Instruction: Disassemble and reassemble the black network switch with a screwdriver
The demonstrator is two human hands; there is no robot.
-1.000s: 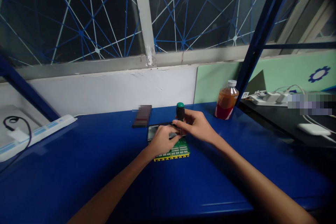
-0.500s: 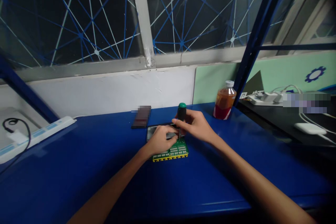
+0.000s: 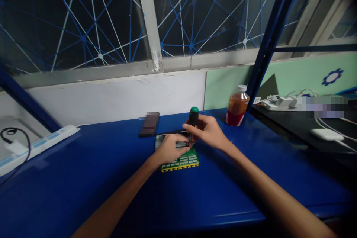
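My right hand [image 3: 208, 131] is closed around a screwdriver [image 3: 193, 118] with a green-topped dark handle. The shaft points down, nearly upright, at the back right of a green circuit board [image 3: 191, 158] edged with yellow connectors. My left hand [image 3: 170, 149] lies over the board's left part; its thumb and index finger come together at the screwdriver's tip. Whatever they pinch there is hidden or too small to see. Behind the board sits a dark-framed tray-like part [image 3: 160, 140], partly covered by my left hand.
A dark flat object [image 3: 149, 128], partly blurred, lies at the back of the blue table [image 3: 92, 178]. A drink bottle [image 3: 237, 107] stands at the back right. White power strips [image 3: 52, 141] are at the left and on the black surface [image 3: 292, 130] at the right.
The screwdriver tip has shifted slightly left and its shaft leans a little more. Both hands otherwise keep nearly the same place; the whole view has drifted slightly.
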